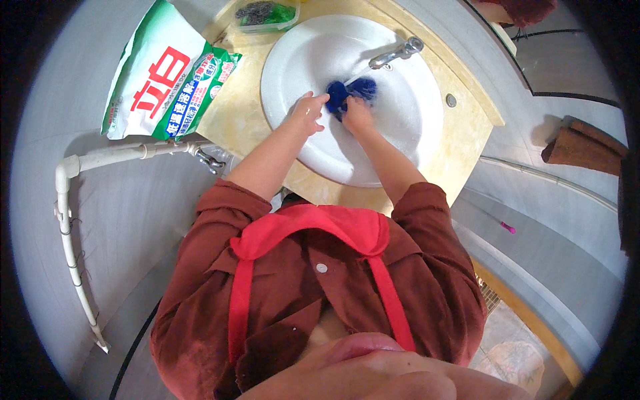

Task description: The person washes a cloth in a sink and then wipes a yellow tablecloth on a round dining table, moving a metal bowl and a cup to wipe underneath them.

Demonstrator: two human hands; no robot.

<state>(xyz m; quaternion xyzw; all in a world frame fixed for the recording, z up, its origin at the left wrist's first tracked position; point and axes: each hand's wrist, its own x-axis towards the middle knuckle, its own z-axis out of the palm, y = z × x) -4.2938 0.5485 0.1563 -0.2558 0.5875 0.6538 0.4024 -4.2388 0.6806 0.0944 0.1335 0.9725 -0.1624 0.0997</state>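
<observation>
Water runs from a chrome tap [392, 56] onto a wet dark blue cloth [338, 98] in a white oval washbasin [285, 65]. My right hand [357, 116] grips the near part of the cloth, its fingers partly hidden by the fabric. My left hand [308, 113] is at the left of the cloth with its fingers apart, a fingertip close to the blue edge; whether it touches cannot be told. Bits of white foam or water show on the left hand.
A large green and white detergent bag [160, 80] stands left of the basin. Behind it, a clear plastic box [267, 25] holds a scouring pad and something green. The basin sits in a yellowish stone counter [462, 135]. White pipes [117, 156] run along the left wall; a brown cloth [585, 149] hangs at right.
</observation>
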